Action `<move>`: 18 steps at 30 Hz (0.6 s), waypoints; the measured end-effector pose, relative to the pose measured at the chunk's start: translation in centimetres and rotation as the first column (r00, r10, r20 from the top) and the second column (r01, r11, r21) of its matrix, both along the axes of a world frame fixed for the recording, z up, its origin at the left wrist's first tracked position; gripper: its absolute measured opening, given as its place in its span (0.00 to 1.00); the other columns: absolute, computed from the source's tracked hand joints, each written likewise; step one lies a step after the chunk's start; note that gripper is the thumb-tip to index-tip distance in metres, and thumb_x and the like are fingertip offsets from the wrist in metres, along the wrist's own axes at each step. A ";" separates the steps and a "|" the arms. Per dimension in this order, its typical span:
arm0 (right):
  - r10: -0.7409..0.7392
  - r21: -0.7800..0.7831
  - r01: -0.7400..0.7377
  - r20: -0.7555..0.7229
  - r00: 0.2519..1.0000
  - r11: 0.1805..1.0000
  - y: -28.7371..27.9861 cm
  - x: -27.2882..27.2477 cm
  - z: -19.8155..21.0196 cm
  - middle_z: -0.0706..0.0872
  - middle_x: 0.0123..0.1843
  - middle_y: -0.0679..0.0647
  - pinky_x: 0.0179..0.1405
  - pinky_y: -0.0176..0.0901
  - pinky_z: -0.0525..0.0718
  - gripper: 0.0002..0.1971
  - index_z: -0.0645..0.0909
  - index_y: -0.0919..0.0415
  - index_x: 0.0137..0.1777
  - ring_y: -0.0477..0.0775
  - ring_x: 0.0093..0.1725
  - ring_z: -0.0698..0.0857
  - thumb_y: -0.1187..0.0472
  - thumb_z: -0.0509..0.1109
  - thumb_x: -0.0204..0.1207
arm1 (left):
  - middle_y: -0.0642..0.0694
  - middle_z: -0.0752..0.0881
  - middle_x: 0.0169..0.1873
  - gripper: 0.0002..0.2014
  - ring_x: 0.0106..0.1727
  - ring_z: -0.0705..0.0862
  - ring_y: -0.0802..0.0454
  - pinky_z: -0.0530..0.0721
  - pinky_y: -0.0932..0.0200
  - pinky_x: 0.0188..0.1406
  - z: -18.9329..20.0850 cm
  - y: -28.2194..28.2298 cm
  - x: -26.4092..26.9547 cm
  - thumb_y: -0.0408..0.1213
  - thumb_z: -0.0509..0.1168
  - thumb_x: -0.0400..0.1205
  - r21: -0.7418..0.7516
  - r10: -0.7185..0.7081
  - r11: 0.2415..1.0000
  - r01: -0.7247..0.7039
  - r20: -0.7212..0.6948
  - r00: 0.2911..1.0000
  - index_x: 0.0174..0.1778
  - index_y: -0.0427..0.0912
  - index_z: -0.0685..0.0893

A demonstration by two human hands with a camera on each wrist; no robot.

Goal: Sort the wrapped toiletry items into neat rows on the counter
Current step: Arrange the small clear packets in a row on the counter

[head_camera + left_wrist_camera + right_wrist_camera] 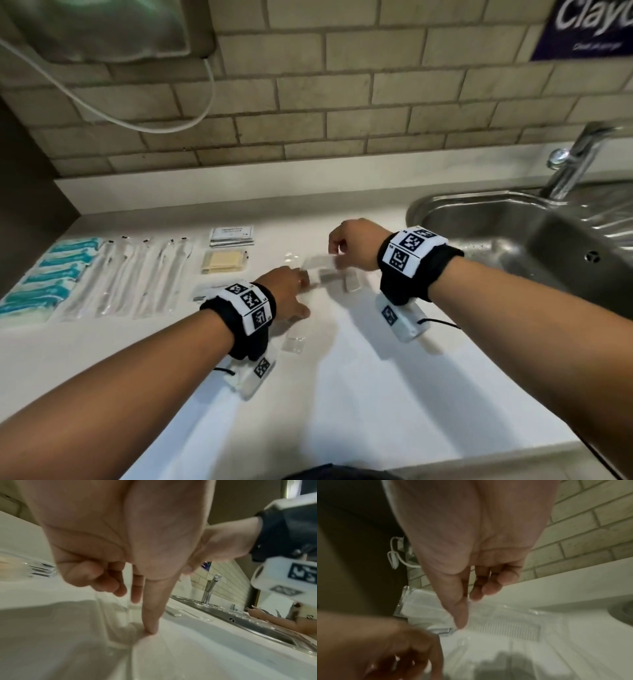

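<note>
counter [359, 370]: smooth white, slight sheen. sink [513, 219] + tap [575, 161]: brushed/polished metal. wrapped comb [505, 630]: clear glossy plastic film. wall tiles [342, 102]: matt, rough brick-look. wristbands [407, 274]: black cloth.

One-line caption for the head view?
Both hands, left hand and right hand, handle clear-wrapped packets on a white counter beside sorted toiletry rows.
</note>
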State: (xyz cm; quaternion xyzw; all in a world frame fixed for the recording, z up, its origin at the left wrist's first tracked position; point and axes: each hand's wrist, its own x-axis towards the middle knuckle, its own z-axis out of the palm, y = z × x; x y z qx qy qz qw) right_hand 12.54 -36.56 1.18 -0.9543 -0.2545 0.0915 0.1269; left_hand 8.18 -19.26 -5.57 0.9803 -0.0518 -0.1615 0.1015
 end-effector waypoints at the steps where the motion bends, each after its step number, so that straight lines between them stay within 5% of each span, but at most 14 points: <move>1: -0.016 0.041 0.014 0.040 0.999 0.999 0.0 0.4 0.7 0.80 0.44 0.49 0.40 0.39 0.72 0.07 0.86 0.58 0.49 0.52 0.44 0.78 0.63 0.75 0.71 | 0.46 0.81 0.54 0.20 0.49 0.81 0.47 0.76 0.59 0.47 -0.2 -0.2 0.3 0.47 0.74 0.74 -0.010 -0.057 0.998 0.057 0.022 0.998 0.60 0.49 0.81; 5: -0.089 0.205 0.063 0.121 0.989 0.977 1.0 1.5 2.4 0.84 0.45 0.53 0.40 0.37 0.71 0.01 0.82 0.58 0.45 0.53 0.42 0.79 0.62 0.71 0.75 | 0.50 0.77 0.62 0.14 0.64 0.74 0.45 0.74 0.54 0.65 -0.1 -0.8 1.5 0.52 0.68 0.77 0.125 -0.174 0.977 0.172 0.007 0.985 0.57 0.56 0.85; 8: -0.144 0.292 0.124 0.049 0.988 0.949 1.5 2.1 2.1 0.86 0.43 0.54 0.37 0.35 0.74 0.06 0.86 0.60 0.48 0.52 0.40 0.81 0.67 0.73 0.72 | 0.54 0.78 0.66 0.17 0.65 0.70 0.45 0.74 0.52 0.63 0.1 -0.3 2.1 0.55 0.65 0.77 0.127 -0.152 0.980 0.154 -0.025 0.988 0.60 0.57 0.82; 13: -0.087 0.173 0.095 -0.048 0.995 0.980 2.1 2.7 -0.5 0.88 0.54 0.54 0.52 0.39 0.84 0.13 0.90 0.61 0.50 0.54 0.51 0.89 0.75 0.70 0.71 | 0.52 0.80 0.58 0.28 0.59 0.69 0.42 0.72 0.46 0.57 -0.6 1.1 3.5 0.69 0.65 0.65 0.213 -0.184 0.957 0.199 -0.087 0.979 0.55 0.56 0.78; 16: -0.100 0.053 0.104 -0.084 0.991 0.993 2.4 2.7 -2.2 0.86 0.59 0.54 0.57 0.41 0.85 0.15 0.90 0.59 0.51 0.54 0.56 0.88 0.74 0.66 0.72 | 0.50 0.79 0.49 0.30 0.56 0.69 0.41 0.74 0.43 0.57 -0.7 1.5 4.4 0.74 0.64 0.57 0.213 -0.142 0.964 0.157 -0.087 0.986 0.43 0.55 0.74; 18: -0.099 -0.005 0.099 -0.108 0.989 0.995 2.5 2.6 -3.1 0.87 0.59 0.52 0.54 0.38 0.84 0.15 0.90 0.57 0.51 0.52 0.56 0.87 0.72 0.66 0.73 | 0.50 0.80 0.54 0.33 0.57 0.69 0.42 0.73 0.42 0.58 -0.7 1.6 4.9 0.74 0.63 0.59 0.205 -0.159 0.963 0.173 -0.080 0.984 0.52 0.55 0.76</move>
